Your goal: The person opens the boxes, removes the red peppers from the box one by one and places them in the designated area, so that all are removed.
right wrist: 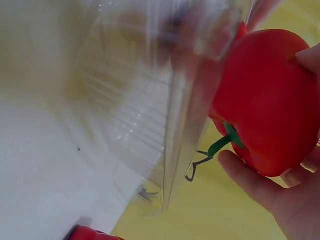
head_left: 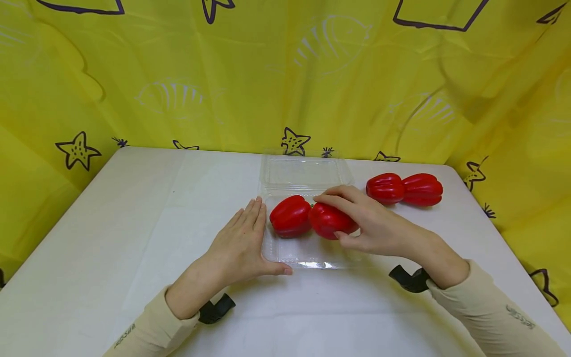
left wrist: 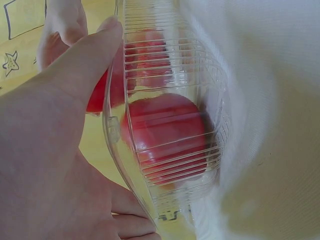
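Note:
A clear plastic clamshell box (head_left: 303, 255) sits on the table with its lid (head_left: 308, 172) folded back. Inside its left part lies one red bell pepper (head_left: 291, 216), seen through the ribbed wall in the left wrist view. My right hand (head_left: 372, 223) grips a second red bell pepper (head_left: 330, 220) over the box's right side; its green stem (right wrist: 225, 142) shows in the right wrist view. At the box's left edge, my left hand (head_left: 241, 245) rests with straight fingers along the side and the thumb at the front rim.
Two more red bell peppers (head_left: 385, 188) (head_left: 422, 190) lie touching each other at the back right of the white table (head_left: 111, 238). A yellow patterned curtain (head_left: 241, 74) hangs behind the table and along its sides. Black straps are at both wrists.

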`<state>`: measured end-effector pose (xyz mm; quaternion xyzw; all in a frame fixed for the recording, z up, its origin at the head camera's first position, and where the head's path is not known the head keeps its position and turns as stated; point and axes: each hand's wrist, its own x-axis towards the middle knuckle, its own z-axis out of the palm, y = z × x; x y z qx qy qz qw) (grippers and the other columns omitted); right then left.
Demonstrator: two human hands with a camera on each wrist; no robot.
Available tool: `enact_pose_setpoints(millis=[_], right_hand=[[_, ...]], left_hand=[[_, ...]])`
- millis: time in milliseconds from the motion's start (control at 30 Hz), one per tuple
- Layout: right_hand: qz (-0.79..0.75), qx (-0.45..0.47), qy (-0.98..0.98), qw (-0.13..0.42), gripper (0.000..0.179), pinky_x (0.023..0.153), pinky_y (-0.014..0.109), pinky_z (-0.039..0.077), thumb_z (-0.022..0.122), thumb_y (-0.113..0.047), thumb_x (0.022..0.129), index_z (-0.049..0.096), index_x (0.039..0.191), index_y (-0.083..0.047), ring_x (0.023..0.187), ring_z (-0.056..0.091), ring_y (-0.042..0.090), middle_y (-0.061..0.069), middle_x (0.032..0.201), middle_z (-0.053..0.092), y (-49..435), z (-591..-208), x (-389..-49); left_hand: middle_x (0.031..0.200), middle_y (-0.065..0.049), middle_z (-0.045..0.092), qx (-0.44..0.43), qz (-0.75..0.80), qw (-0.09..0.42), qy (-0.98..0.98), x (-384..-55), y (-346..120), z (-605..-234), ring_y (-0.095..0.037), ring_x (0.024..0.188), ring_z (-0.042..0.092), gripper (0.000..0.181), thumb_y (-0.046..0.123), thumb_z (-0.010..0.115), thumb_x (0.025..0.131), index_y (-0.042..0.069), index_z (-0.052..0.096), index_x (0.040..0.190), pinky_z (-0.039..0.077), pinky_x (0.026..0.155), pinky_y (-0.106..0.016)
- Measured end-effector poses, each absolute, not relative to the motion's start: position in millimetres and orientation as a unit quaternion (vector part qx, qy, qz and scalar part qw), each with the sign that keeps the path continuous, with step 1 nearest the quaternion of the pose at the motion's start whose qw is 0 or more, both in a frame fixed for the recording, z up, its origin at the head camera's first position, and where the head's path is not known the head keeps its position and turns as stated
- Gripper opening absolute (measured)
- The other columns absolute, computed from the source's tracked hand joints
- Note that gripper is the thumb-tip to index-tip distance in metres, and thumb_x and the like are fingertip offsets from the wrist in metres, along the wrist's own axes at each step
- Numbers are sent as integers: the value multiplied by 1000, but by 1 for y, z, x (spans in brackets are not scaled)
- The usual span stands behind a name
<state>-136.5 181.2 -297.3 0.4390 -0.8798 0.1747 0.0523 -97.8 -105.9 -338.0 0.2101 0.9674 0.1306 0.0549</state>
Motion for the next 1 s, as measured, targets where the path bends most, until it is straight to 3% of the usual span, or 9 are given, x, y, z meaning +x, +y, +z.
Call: enact_pose_setpoints(millis=[400, 633, 1000], right_hand=[[158, 426, -887, 78, 65, 84, 39, 59, 75, -12, 77, 57, 139, -16, 119, 51, 23, 8, 132, 53, 191, -297, -137], [150, 407, -897, 85, 62, 85, 39, 59, 77, -17, 77, 59, 136, -19, 119, 52, 22, 6, 130, 54, 196, -295, -137], [153, 384, -903, 116, 68, 84, 40, 60, 81, -15, 75, 53, 138, -11, 120, 54, 22, 6, 133, 55, 205, -293, -138]], left_hand=[[165, -20, 12, 209, 132, 55, 967, -97, -105, -337, -34, 155, 12, 132, 82, 67, 68, -4, 18, 155, 21, 124, -50], [165, -20, 13, 207, 136, 56, 967, -97, -105, -338, -34, 155, 12, 132, 81, 68, 68, -4, 18, 155, 21, 124, -50], [165, -20, 13, 205, 134, 56, 968, -97, -105, -338, -35, 154, 13, 132, 81, 68, 67, -4, 18, 156, 21, 124, -51]])
